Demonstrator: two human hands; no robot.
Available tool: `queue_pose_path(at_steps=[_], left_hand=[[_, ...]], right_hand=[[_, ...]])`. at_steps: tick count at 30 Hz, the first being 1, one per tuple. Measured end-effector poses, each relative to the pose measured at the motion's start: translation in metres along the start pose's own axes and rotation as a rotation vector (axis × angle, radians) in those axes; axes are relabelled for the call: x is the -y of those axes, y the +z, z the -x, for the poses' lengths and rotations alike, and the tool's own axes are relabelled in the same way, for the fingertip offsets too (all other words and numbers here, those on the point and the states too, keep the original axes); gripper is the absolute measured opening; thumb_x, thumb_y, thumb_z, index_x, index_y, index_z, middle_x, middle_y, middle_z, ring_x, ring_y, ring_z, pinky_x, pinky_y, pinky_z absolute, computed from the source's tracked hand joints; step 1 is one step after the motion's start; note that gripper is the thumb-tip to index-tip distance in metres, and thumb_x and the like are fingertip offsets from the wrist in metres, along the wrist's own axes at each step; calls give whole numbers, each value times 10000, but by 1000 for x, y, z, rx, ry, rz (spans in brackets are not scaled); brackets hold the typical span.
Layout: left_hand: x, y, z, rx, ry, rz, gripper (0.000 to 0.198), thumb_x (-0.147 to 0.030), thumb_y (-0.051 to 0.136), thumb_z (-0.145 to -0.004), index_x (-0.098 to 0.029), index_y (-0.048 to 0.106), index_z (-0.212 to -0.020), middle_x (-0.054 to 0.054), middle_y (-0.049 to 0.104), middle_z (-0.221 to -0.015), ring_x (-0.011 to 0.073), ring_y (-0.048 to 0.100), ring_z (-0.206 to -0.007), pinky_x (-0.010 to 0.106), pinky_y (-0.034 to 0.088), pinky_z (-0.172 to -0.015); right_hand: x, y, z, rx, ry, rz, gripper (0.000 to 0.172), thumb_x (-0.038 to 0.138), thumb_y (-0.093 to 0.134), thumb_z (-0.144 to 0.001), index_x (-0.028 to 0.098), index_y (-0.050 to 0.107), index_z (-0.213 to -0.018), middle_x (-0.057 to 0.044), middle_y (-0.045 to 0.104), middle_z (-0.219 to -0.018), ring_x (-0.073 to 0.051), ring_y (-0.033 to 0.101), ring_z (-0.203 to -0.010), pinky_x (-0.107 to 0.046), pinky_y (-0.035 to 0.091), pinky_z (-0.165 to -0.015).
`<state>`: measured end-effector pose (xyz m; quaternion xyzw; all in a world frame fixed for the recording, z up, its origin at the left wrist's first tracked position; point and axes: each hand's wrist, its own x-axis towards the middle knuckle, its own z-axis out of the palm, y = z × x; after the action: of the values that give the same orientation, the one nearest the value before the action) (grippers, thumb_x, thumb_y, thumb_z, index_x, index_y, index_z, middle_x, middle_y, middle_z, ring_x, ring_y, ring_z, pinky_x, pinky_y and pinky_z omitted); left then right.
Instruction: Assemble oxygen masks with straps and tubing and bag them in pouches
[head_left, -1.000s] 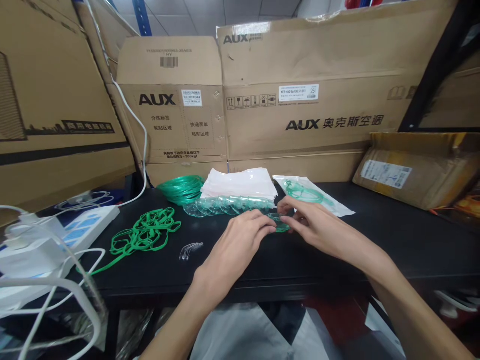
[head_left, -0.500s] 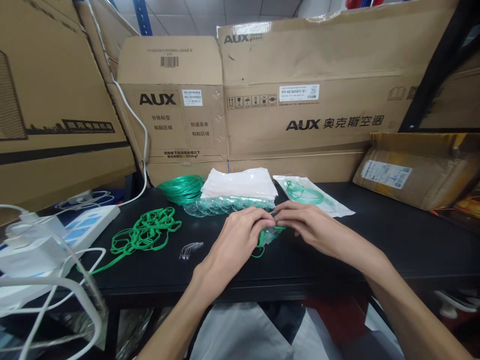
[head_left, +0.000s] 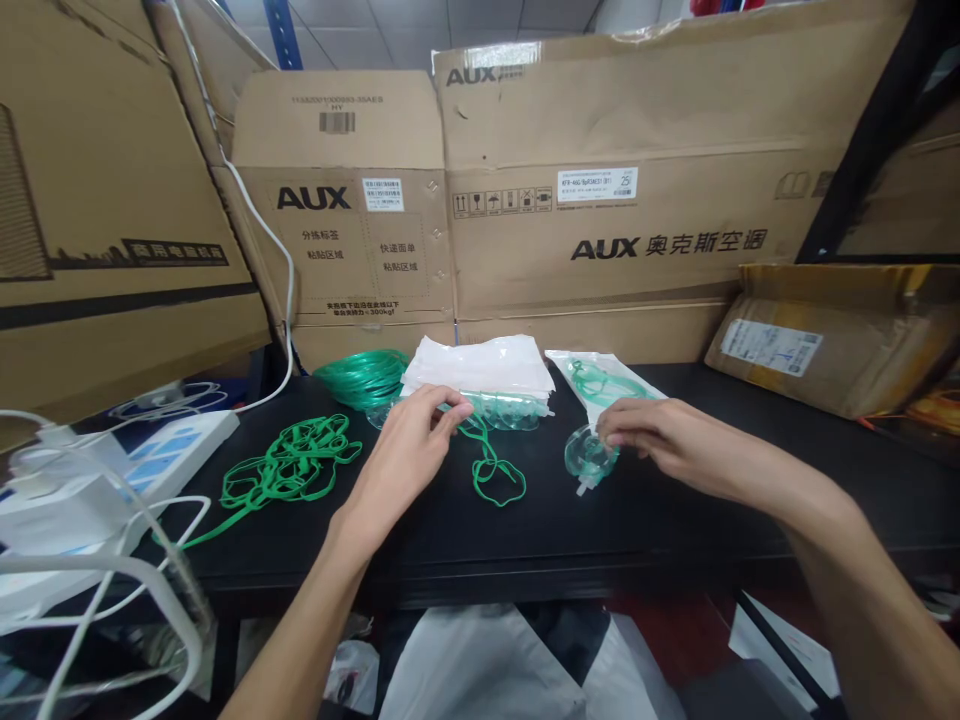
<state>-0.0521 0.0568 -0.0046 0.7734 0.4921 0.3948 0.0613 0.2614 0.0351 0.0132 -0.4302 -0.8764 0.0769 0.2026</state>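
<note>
My left hand (head_left: 409,450) pinches one end of a green elastic strap (head_left: 491,470), which loops down onto the black table (head_left: 750,480). My right hand (head_left: 660,435) holds a clear green-tinted mask (head_left: 589,455) by its rim, just above the table. The strap runs loose between the two hands. Behind my left hand lies a row of more clear masks (head_left: 495,408) in front of a pile of white plastic bags (head_left: 480,368).
A tangle of green straps (head_left: 289,465) lies at the left, a coil of green tubing (head_left: 360,378) behind it. A bagged mask (head_left: 607,382) sits at the back. White power strips and cables (head_left: 112,470) crowd the left edge. Cardboard boxes (head_left: 600,200) wall the back.
My hands were together over the mask at the table's middle. They have drawn apart: the left went left and back with the strap end, the right went right with the mask.
</note>
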Motion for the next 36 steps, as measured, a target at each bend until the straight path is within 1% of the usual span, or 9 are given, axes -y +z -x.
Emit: queue_pose_path(at_steps=[3,6,9,14,17,21,25,31,36], left_hand=[[-3,-3,3,127,-34,77,279,-451,513,-1023,-242,699,-1025,-15,697,-780,184,668,-746,291,467,-731],[-6,-4,5,129,7,50,278,-432,538,-1011,-272,690,-1180,8,736,-1056,193,688,-883,305,492,-826],[-8,-12,7,181,85,-7,297,-405,532,-1015,-316,673,-1261,8,684,-1255,201,658,-1021,325,479,-934],[-12,-26,13,464,71,41,311,-495,588,-974,-369,695,-1237,-4,676,-1238,200,647,-1036,293,494,-898],[-12,-25,17,544,33,34,397,-530,685,-897,-380,683,-1265,-9,670,-1227,206,642,-1067,279,489,-915],[-8,-15,20,537,0,-10,596,-578,725,-841,-396,599,-1395,6,623,-1323,232,641,-1121,295,488,-935],[-6,-7,19,517,-33,-51,725,-587,746,-810,-366,544,-1471,44,595,-1377,267,628,-1169,322,492,-943],[-6,-2,21,474,6,-23,223,-413,643,-928,-312,741,-1101,22,695,-1037,233,653,-1020,301,491,-835],[-14,-1,20,420,35,-37,138,-340,621,-952,-294,745,-991,13,699,-995,224,645,-988,299,480,-804]], right_hand=[[-7,-2,4,-14,111,-1,260,280,445,-993,245,683,-893,-40,739,-948,-225,656,-846,-328,489,-778],[-13,1,6,20,174,-28,275,388,491,-999,268,738,-1001,-45,769,-1062,-254,687,-935,-360,510,-846],[-18,4,7,40,211,-14,298,460,531,-986,293,753,-1093,-41,767,-1162,-280,691,-1041,-400,505,-937],[-11,-1,5,-128,179,78,314,460,520,-996,276,758,-1088,-58,753,-1178,-284,693,-1053,-405,511,-938],[11,-1,1,-245,112,106,310,455,504,-1015,273,755,-1013,-51,746,-1168,-271,693,-1021,-390,502,-920],[36,6,-4,-152,-1,11,297,455,501,-1029,285,742,-989,-22,752,-1092,-236,684,-990,-348,501,-894],[35,8,-4,-142,16,13,296,456,500,-1032,286,738,-985,-20,748,-1073,-234,672,-990,-350,490,-881],[21,3,-5,-152,43,52,341,487,470,-1030,266,706,-923,-55,738,-1021,-253,665,-908,-360,486,-795],[20,4,-6,-128,73,11,365,513,463,-1026,269,714,-923,-51,741,-997,-247,663,-893,-356,490,-792]])
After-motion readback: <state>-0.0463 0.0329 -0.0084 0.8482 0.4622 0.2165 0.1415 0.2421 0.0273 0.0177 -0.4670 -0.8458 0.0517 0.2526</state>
